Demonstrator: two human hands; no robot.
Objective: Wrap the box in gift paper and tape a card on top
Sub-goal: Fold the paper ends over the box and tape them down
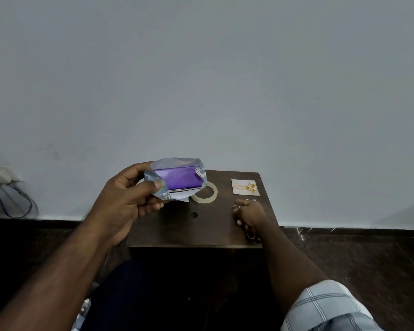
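Your work surface is a small dark wooden table (201, 230) set against a pale wall (201, 68), with dark flooring (368, 254) on either side. A round hole shows in the tabletop near its middle.

Your left hand (127, 199) is raised above the table's far left corner and is closed around the box (177, 179). The thumb presses on the near left edge and the fingers curl beneath. The box shows a purple face toward you. The gift paper (177, 163) is patterned, with a white underside. It stands loose around the box's edges and is not folded shut on this side.

Your right hand (249, 213) rests low on the near right part of the table, fingers curled. A thin pale item sits at the fingertips and a dark looped object lies under the wrist. You cannot tell from this view what either is, or whether the hand grips them.

The tape roll (204, 193) lies flat on the table, just right of the box and partly hidden behind the paper. The card (245, 186) lies flat at the far right, printed side up, well apart from the box. A checked sleeve (320, 306) covers your right upper arm.
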